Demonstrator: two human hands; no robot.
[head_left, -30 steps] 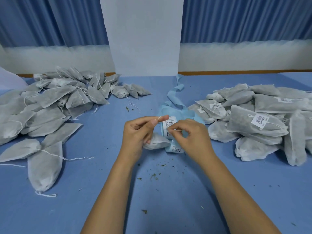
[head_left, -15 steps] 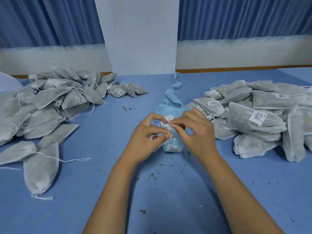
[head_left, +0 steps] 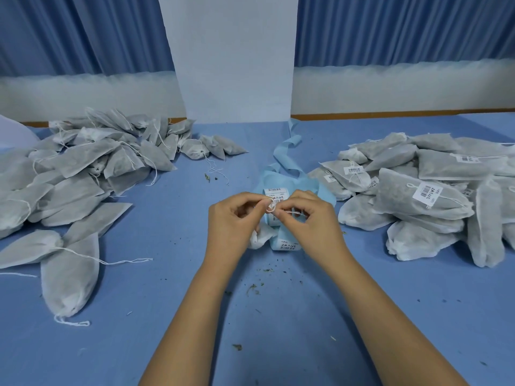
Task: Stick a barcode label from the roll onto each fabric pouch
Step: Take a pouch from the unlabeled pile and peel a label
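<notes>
Blue table [head_left: 139, 344], pouches [head_left: 83, 174] (curtains [head_left: 83, 32] behind)

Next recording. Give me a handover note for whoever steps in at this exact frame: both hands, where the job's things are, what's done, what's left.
Left hand: pinches the white drawstring of one pouch.
Right hand: pinches the same drawstring.
That pouch lies under the hands on the table, next to the label roll. No label shows on its visible part.
Done: the right pile, where several pouches show barcode labels.
Left: the left pile, with no labels visible, plus the pouch in hand.
</notes>
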